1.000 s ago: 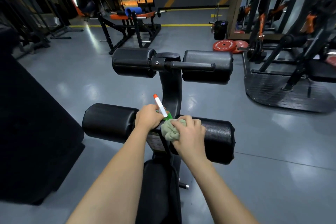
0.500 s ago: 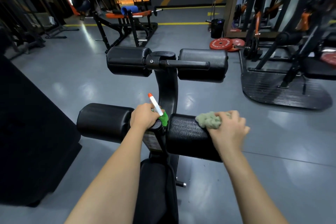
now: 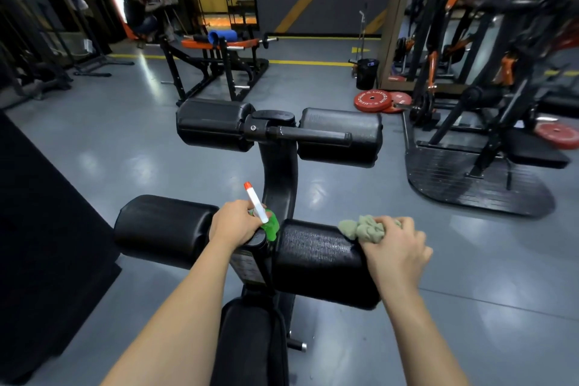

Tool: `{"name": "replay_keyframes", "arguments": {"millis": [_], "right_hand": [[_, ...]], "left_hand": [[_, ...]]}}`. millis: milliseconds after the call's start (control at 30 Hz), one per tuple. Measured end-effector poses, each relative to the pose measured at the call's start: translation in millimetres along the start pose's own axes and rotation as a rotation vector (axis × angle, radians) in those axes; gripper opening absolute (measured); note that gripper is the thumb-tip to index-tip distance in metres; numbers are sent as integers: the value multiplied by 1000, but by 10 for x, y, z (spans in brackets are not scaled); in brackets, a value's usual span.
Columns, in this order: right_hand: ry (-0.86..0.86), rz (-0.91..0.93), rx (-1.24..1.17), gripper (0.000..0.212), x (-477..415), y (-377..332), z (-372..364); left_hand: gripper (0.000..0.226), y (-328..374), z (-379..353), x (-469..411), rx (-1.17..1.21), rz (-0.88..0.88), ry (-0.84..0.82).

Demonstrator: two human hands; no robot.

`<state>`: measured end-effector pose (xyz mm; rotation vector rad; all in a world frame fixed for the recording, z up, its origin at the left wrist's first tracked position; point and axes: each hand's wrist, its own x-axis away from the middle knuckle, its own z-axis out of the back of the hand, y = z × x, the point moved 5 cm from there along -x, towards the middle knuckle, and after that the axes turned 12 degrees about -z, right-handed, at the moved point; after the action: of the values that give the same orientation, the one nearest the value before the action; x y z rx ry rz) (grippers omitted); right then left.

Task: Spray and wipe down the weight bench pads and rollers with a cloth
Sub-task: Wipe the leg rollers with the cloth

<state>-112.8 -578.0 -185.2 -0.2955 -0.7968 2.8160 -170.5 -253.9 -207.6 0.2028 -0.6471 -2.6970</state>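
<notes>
While right hand [image 3: 396, 247] grips cloth [image 3: 363, 227] — red plates [image 3: 372, 100] lie beyond.

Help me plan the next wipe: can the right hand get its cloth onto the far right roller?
Probably, with a lean: nothing stands between the right hand, holding the cloth, and the far right roller.

The cloth [image 3: 363, 227] has been drawn along the top of the near right roller [image 3: 316, 257], from that roller's inner end, where it was bunched just beside the spray bottle [image 3: 257, 204] a second ago, to its outer end. The right hand [image 3: 396, 247] has been carried outward with it and is now curled over the roller's outer end
</notes>
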Motion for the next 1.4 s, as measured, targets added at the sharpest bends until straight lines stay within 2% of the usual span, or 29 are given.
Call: {"name": "replay_keyframes", "arguments": {"millis": [67,200,333,400,467,567,633,700,800,933,1000,1100,1267,1333,1400], "right_hand": [[16,-31,-31,22,-34,65,1],[27,180,-125,33,330,-222,-126],[-154,441,-173,41,872,-565,-284],[-224,510,-163,41,991,-598,-302],[-211,449,-154,38,874,-526,-269],[-46,164,-118,27,402,-208,-103],[-8,-7,-89,22,150,-2,16],[43,-99,-52,22,87,95,79],[65,-25,-66,30,299,-46,24],[-19,275,-59,44,751,-353,-112],[-96,397,-50,43,851,-387,-145],[-135,302,-57,32,586,-290,-40],[-182,-79,-74,23,-2,98,166],[-86,-110,-50,22,81,90,151],[35,-22,-19,29,322,-66,79]], "left_hand": [[37,-7,0,-10,-21,-7,-2],[36,-17,0,-16,-21,-2,0],[37,5,3,2,-9,2,-1],[35,18,12,21,-1,6,2],[34,20,16,35,14,0,8],[32,32,-17,35,28,-3,-5],[32,16,-25,21,31,3,-6],[31,4,-14,4,26,5,-1],[30,0,-1,-6,20,5,-4],[37,11,12,0,4,-1,-3],[39,27,22,22,2,-4,-1],[37,82,47,46,9,-20,4],[33,87,76,73,-10,-10,-9],[34,86,57,68,-7,7,-14],[36,93,50,62,-10,19,-14]]}}
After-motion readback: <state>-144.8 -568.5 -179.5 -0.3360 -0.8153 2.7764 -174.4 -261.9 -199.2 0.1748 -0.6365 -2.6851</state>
